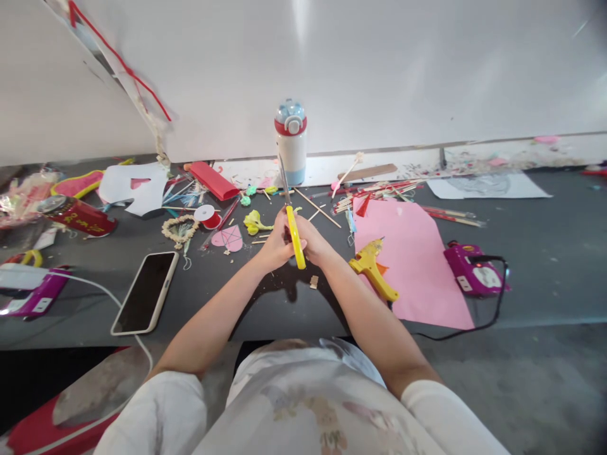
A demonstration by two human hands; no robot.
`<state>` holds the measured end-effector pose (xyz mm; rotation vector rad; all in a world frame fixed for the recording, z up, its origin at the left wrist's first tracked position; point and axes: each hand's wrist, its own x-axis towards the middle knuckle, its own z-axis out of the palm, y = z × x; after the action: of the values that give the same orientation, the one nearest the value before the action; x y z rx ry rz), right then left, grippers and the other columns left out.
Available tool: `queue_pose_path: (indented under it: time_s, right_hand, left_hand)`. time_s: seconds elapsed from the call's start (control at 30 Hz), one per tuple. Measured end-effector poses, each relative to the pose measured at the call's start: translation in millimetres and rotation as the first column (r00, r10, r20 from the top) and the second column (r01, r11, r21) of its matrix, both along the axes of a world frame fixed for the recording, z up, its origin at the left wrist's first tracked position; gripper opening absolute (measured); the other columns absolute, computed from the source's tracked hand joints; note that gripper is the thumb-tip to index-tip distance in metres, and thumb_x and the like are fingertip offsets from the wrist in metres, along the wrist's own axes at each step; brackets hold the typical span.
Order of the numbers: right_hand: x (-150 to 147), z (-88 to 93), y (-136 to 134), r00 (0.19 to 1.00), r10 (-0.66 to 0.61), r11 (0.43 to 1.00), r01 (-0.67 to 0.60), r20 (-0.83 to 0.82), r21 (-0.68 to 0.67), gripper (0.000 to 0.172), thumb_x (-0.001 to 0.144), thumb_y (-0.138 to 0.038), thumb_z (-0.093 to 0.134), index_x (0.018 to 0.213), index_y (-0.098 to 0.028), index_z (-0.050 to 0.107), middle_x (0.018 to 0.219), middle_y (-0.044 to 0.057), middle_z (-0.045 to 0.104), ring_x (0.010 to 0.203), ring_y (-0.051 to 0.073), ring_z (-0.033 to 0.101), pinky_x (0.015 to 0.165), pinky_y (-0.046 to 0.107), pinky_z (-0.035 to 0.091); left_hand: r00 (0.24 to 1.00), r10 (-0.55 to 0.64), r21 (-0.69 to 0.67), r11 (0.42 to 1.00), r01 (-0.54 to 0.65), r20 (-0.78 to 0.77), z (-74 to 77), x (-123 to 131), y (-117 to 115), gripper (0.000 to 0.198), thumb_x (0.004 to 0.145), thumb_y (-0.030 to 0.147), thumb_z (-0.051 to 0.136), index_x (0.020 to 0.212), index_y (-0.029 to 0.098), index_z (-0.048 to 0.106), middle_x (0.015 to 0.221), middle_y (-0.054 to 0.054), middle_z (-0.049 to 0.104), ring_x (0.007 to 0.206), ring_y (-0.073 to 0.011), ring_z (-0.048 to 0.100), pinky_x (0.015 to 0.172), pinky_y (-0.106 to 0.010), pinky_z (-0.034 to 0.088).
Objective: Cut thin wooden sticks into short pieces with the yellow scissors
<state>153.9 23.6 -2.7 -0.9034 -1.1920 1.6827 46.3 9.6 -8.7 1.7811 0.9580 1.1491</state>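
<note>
A pair of scissors (296, 239) with a yellow handle stands between my hands above the middle of the table, its grey blades pointing away from me. My right hand (315, 243) is closed around the handle. Pressed close beside it, my left hand (276, 245) has its fingers bent together, and what they pinch, if anything, is hidden behind the handle. Beyond the hands lie thin wooden sticks (318, 208). A yellow crumpled flower-like piece (256, 222) is just left of them, and a small wooden scrap (313, 282) lies below my right wrist.
A white bottle (291, 148) stands at the back. On the right are a yellow glue gun (374, 265), pink paper (422, 272) and a purple power strip (477, 270) with a black cord. Leftward lie a phone (146, 294), red ribbon spool (208, 217), pink heart (227, 238) and red can (78, 215).
</note>
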Motion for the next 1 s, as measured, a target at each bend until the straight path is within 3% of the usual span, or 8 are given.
queue_pose_path:
  time_s: [0.1,0.2,0.33,0.4,0.47,0.63,0.77,1.0]
  right_hand:
    - [-2.3,-1.0,2.0,0.996,0.007,1.0,-0.009,-0.086,-0.019,0.03,0.077,-0.05,0.052,0.077,-0.02,0.049,0.066,-0.003,0.044,0.062,0.01,0.043,0.058,0.024,0.038]
    - [-0.2,-0.6,2.2,0.993,0.009,0.998,-0.016,-0.118,-0.055,0.031,0.077,-0.049,0.054,0.072,-0.02,0.046,0.063,-0.004,0.039,0.056,0.008,0.037,0.055,0.022,0.034]
    - [5.4,1.4,0.9,0.999,-0.002,1.0,0.001,-0.037,-0.03,0.03,0.074,-0.043,0.058,0.065,-0.019,0.042,0.058,-0.005,0.033,0.053,0.007,0.03,0.051,0.022,0.027]
    - [6.9,2.2,0.9,1.0,0.004,1.0,-0.004,-0.015,-0.029,0.026,0.073,-0.039,0.058,0.067,-0.019,0.043,0.059,-0.005,0.034,0.054,0.008,0.032,0.052,0.023,0.028]
    - [6.9,2.6,1.0,1.0,0.003,0.999,-0.004,-0.013,-0.052,0.019,0.072,-0.036,0.056,0.072,-0.019,0.046,0.06,-0.005,0.037,0.055,0.008,0.033,0.053,0.023,0.029]
    - [3.4,4.6,-1.8,0.986,-0.078,0.995,0.087,0.147,-0.055,0.021,0.067,-0.028,0.055,0.084,-0.019,0.048,0.06,-0.006,0.04,0.054,0.008,0.034,0.052,0.023,0.028]
    - [-0.5,10.4,-6.3,0.921,-0.141,0.99,0.142,0.363,0.023,0.028,0.064,-0.034,0.06,0.081,-0.02,0.043,0.059,-0.008,0.036,0.054,0.008,0.033,0.054,0.024,0.028]
    - [-3.1,10.1,-7.1,0.848,-0.161,0.987,0.126,0.504,0.104,0.038,0.062,-0.046,0.064,0.078,-0.02,0.042,0.065,-0.006,0.041,0.06,0.009,0.037,0.059,0.026,0.032]
  left_hand:
    - [0.997,0.06,0.056,0.997,-0.057,-0.041,-0.6,-4.9,2.3,0.082,0.07,0.065,0.057,0.135,0.025,0.027,0.118,-0.013,0.051,0.105,-0.0243,0.056,0.081,-0.039,0.053]
    - [0.973,0.224,0.181,0.961,-0.209,-0.064,4.4,-10.0,2.6,0.085,0.068,0.063,0.061,0.135,0.028,0.024,0.129,-0.015,0.042,0.115,-0.0253,0.051,0.081,-0.036,0.052]
    - [0.869,0.49,0.497,0.771,-0.398,-0.064,20.9,-19.0,-1.8,0.083,0.06,0.061,0.07,0.126,0.023,0.038,0.113,-0.011,0.049,0.099,-0.0218,0.053,0.078,-0.035,0.05]
    - [0.845,0.534,0.631,0.668,-0.395,-0.037,29.4,-24.8,-5.0,0.066,0.064,0.056,0.07,0.115,0.021,0.046,0.097,-0.006,0.052,0.086,-0.0173,0.053,0.073,-0.032,0.048]
    - [0.838,0.543,0.701,0.615,-0.362,-0.043,35.4,-30.5,-7.9,0.048,0.071,0.048,0.066,0.106,0.02,0.05,0.086,-0.003,0.052,0.077,-0.014,0.051,0.067,-0.028,0.047]
    - [0.74,0.637,0.78,0.569,-0.262,-0.216,39.0,-37.0,-11.2,0.011,0.084,0.026,0.052,0.092,0.019,0.053,0.075,-0.001,0.054,0.067,-0.011,0.05,0.061,-0.023,0.042]
    - [0.73,0.635,0.81,0.552,-0.199,-0.253,36.9,-34.7,-11.0,0.009,0.085,0.019,0.044,0.084,0.019,0.053,0.071,-0.001,0.056,0.066,-0.0111,0.051,0.062,-0.023,0.042]
    - [0.725,0.673,0.709,0.582,-0.399,-0.144,40.4,-32.4,-14.9,0.018,0.089,0.021,0.039,0.077,0.019,0.053,0.07,0.0,0.057,0.066,-0.0101,0.054,0.063,-0.023,0.042]
